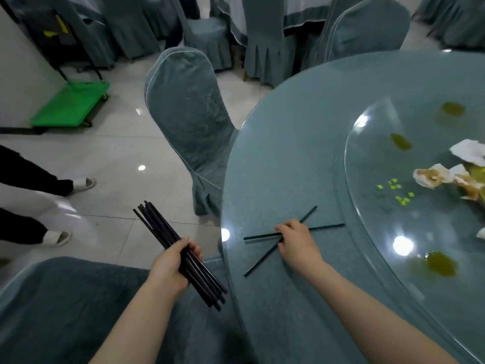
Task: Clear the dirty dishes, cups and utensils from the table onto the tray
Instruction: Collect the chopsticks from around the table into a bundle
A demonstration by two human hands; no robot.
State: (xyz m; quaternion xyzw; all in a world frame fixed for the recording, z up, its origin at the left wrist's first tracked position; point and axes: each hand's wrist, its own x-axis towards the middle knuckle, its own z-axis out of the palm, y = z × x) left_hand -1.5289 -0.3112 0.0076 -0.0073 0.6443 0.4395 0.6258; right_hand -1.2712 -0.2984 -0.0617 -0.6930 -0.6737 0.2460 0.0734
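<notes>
Head view, nearest first: your left hand [172,264] grips a bundle of black chopsticks [181,254] off the table's edge, over a covered chair [60,306]. Your right hand [295,239] rests on two crossed chopsticks [325,227] lying on the glass-topped table [288,153], fingers curling round them; no lift is evident. Judged step: gathering utensils. Next, pinch both sticks together and add them to the bundle. Beyond, soiled napkins [433,176] litter the turntable [380,206]. No tray is visible.

Two thin black chopsticks [294,233] lay crossed in an X near the worktop's [283,164] near left edge, while a bundle of matching black chopsticks [181,254] was held slanted just off that edge.
</notes>
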